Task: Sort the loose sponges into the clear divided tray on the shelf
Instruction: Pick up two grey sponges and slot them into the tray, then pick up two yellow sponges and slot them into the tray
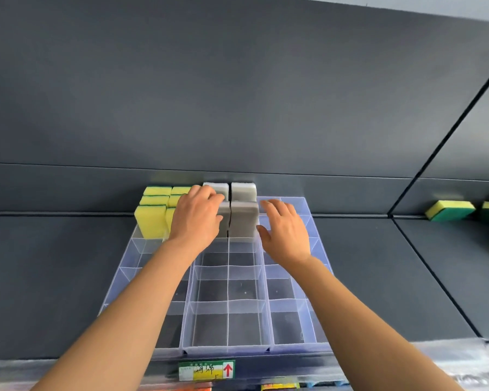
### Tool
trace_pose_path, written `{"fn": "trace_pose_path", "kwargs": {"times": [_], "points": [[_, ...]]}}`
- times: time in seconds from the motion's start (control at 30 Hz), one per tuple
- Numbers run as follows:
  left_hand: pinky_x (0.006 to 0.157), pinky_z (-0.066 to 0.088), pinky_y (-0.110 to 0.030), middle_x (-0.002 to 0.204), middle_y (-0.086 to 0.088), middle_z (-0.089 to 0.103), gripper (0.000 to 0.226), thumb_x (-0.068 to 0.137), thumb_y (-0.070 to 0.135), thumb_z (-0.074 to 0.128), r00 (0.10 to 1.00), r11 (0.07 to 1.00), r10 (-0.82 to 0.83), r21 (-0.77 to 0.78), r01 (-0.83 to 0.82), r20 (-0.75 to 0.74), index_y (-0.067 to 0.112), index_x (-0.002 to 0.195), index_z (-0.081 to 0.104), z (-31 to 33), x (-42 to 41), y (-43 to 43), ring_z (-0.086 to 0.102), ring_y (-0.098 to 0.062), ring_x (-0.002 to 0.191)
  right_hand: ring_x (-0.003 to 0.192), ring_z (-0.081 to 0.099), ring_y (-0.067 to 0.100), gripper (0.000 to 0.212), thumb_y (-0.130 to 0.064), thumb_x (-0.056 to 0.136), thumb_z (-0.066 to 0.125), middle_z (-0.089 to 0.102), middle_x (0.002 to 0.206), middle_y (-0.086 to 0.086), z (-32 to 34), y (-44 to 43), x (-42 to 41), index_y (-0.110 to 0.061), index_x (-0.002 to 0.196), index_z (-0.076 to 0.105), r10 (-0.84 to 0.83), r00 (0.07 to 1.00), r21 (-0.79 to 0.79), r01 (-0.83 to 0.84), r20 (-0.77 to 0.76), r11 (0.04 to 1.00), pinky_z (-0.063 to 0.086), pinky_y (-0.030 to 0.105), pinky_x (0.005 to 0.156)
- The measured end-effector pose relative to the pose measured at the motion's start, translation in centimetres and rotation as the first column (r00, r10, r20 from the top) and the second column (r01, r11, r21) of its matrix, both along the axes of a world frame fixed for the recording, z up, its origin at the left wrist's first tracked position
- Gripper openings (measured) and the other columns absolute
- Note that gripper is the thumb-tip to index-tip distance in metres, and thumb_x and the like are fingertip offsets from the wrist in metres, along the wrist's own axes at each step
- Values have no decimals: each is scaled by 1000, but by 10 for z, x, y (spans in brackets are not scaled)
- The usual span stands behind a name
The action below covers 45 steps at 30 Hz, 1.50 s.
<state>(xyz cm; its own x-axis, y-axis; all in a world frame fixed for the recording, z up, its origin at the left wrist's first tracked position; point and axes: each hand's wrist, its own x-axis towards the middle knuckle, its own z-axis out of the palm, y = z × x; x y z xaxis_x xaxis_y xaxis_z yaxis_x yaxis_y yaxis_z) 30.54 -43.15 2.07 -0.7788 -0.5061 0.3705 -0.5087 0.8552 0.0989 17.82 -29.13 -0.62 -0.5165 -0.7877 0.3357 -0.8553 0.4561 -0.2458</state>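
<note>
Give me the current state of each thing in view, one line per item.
Clear divided tray: back cells filled, front cells bare.
Yellow sponges: upright in the back left cells.
Grey sponges: upright in the back middle cells.
Left hand: resting on the grey sponges.
Right hand: open, beside them.
Loose sponges: lying unsorted on the shelf, far right.
</note>
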Motion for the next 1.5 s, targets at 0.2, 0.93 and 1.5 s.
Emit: {"fn": "trace_pose_path", "kwargs": {"times": [0.2,0.93,1.5], "points": [[95,39,-35,127,-3,52,33,85,22,62,984,984,-179,-24,179,19,13,118,59,4,-23,36,43,-23,119,124,40,23,47,-34,90,55,50,133,0,2,47,-13,-19,134,44,-131,987,88,139,-94,986,33,33,99],[88,43,-30,122,1,52,33,88,17,57,824,827,-561,1,562,82,17,120,53,-15,-182,275,46,-19,113,122,38,24,43,-36,87,55,49,125,2,-1,317,-98,-21,126,46,-499,864,208,500,-57,841,32,34,98],[96,39,-32,129,0,48,39,90,25,57,802,815,-579,61,577,145,18,128,50,-35,-326,400,40,-21,121,119,39,25,38,-32,87,54,48,124,4,-14,452,-215,-18,122,48,-577,816,257,565,-31,784,33,35,98]]}}
